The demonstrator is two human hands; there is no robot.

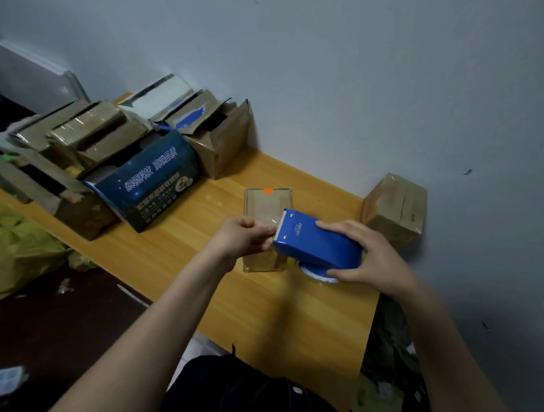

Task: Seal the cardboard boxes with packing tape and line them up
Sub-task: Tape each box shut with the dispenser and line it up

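A grey wall [361, 70] is seen behind a long wooden table [291, 314]. The table's left part is taken up by a crowded cluster of boxes, several with flaps standing open. The largest is a dark blue printed box [154, 183], open at the top; something white is glimpsed inside, but it cannot be identified. Behind it a brown box [217, 142] marked with blue strips is set against the wall, its flaps loose. A yellow-green bag [19, 246] lies on the floor to the left, below the table edge.

At the far right corner a closed brown box [397, 207], glossy with wrapping tape, is placed beside the wall. A small box [266, 205], brown with a shiny film and an orange sticker [268, 191] at its far edge, is stood near the middle of the table, well apart from both the cluster and the corner box.

Just in front of the small box a blue tape dispenser [315, 244] is held, with its tape [317, 276] underneath. It is gripped by the right hand [364, 255], fingers over its top and thumb on its near side. The left hand [242, 238] is pinched at its toothed edge, seemingly on the clear tape end, which is barely visible.

Bare wood is left on the near side, up to the table's right end.
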